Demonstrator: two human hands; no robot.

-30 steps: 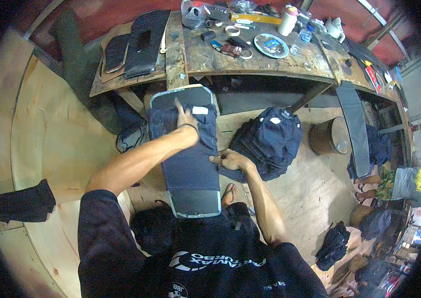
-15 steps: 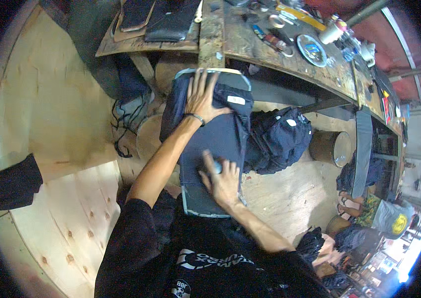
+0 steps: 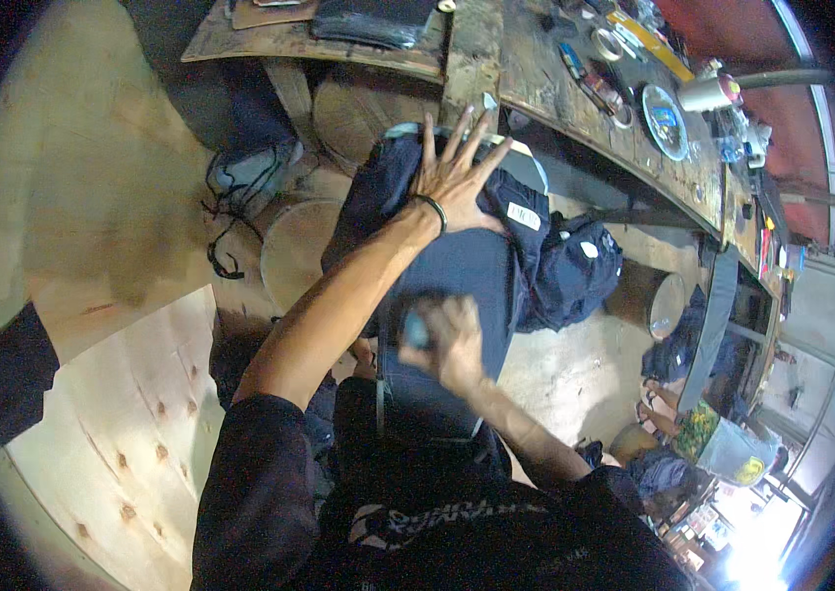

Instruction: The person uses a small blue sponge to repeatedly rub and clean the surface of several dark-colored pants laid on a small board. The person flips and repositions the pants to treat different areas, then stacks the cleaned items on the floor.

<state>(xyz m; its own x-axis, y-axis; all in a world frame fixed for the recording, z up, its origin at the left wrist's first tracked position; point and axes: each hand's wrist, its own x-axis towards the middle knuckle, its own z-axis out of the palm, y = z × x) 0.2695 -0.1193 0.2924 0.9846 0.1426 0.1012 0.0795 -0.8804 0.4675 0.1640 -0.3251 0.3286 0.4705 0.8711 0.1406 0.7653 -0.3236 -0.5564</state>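
Note:
A dark navy garment is stretched flat over a long board that runs from my lap toward the workbench. A white label shows on the gathered cloth at the far right. My left hand lies on the cloth at the far end, fingers spread, fingertips at the board's far edge. Over the nearer half, my right hand, blurred by motion, grips a small light-blue piece between its fingers. Whether that piece touches the cloth I cannot tell.
The worn wooden workbench crosses the far side, holding a blue-rimmed dish, tape rolls and tools. A heap of navy garments sits right of the board, beside a round wooden stool. Black straps lie left. Another person sits at lower right.
The view has shifted, with the board and bench appearing farther right. My right hand has lifted and curled round the light-blue piece; the left hand's fingers are spread wider.

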